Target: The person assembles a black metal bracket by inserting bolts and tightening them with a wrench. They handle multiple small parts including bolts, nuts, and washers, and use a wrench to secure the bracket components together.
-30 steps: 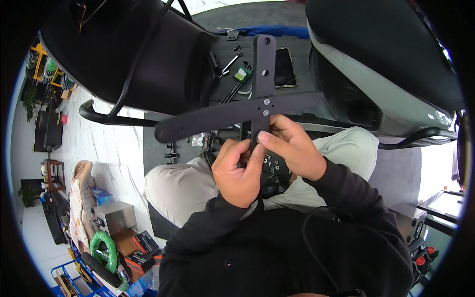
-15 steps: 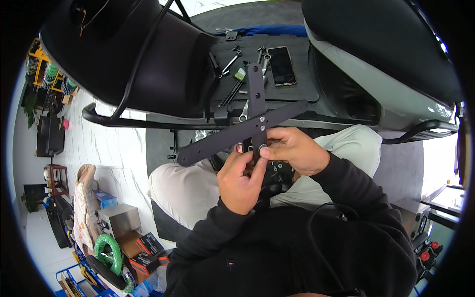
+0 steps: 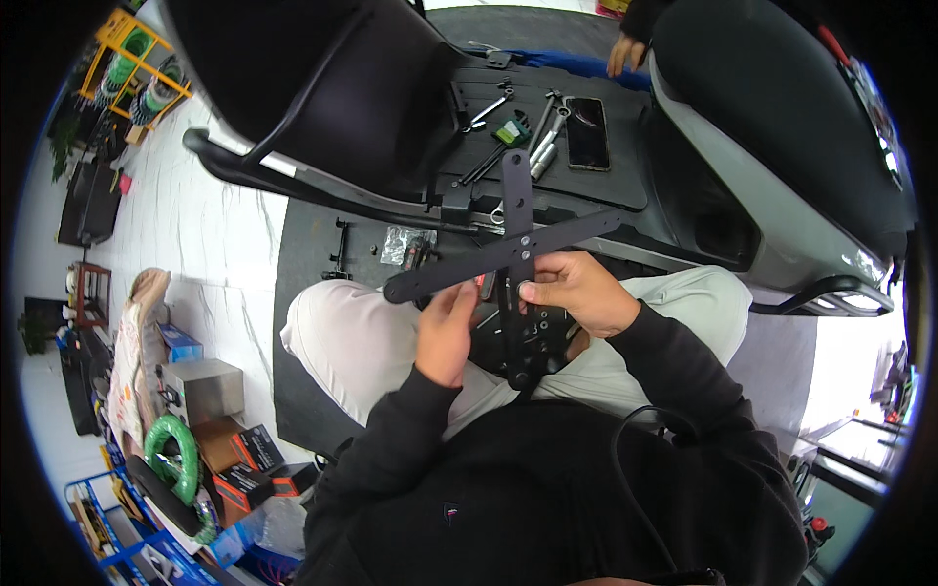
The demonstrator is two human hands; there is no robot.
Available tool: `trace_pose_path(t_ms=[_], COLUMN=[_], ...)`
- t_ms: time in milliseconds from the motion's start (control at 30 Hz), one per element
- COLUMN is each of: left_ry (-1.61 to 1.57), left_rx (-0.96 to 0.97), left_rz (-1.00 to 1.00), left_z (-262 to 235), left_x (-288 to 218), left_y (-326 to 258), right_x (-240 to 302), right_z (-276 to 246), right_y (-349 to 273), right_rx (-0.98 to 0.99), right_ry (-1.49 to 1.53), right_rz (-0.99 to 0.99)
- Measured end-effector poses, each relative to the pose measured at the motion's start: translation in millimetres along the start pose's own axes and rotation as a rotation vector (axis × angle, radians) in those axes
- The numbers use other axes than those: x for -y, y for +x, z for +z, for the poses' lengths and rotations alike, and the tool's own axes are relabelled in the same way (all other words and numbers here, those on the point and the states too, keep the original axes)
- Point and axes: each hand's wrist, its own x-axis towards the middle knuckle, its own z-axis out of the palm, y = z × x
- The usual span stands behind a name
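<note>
A black cross-shaped metal bracket (image 3: 440,275), with holes along its flat bars and two bolts at the crossing, is held up over my lap. My right hand (image 3: 586,296) grips its upright bar below the crossing, the thumb pressed on a round silver bolt head or washer (image 3: 527,291). My left hand (image 3: 445,337) is just under the left part of the crossbar, fingers and thumb drawn together. What lies between those fingertips is hidden. The lower end of the upright bar hangs between my knees, over dark parts that are hard to make out.
On the scooter's footboard (image 3: 625,188) lie a phone (image 3: 588,137), a green-holder hex key set (image 3: 512,130), a ratchet wrench (image 3: 549,145) and a small wrench (image 3: 491,109). Another person's hand (image 3: 625,55) rests by the seat (image 3: 772,88). A clear plastic bag (image 3: 403,244) lies on the mat.
My left hand has left the bracket's lower end and shifted left. The right hand still holds the bracket. Another person's hand has appeared beside the seat, and the view has shifted.
</note>
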Motion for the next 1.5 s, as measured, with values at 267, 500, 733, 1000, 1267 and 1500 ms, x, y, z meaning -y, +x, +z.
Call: trace_pose_path(t_ms=[267, 500, 733, 1000, 1267, 1500], left_ry=[-0.35, -0.429, -0.368, -0.351, -0.255, -0.175], left_rx=[0.473, 0.5, 0.433, 0.404, 0.406, 0.402], left_rz=[-0.126, 0.03, 0.243, 0.259, 0.358, 0.434], left_z=[11, 40, 69, 68, 59, 60], left_x=[10, -8, -17, -19, -16, -15], left_y=[15, 2, -3, -6, -13, -16], right_x=[10, 16, 7, 2, 9, 4], right_z=[-6, -24, -36, -30, -12, -10], right_y=[-3, -10, -11, -4, -14, -12], right_rx=[-0.011, 0.109, 0.229, 0.262, 0.292, 0.303], right_ry=[0.114, 0.316, 0.482, 0.525, 0.47, 0.484], right_rz=[0.033, -0.11, -0.158, -0.24, -0.22, -0.275])
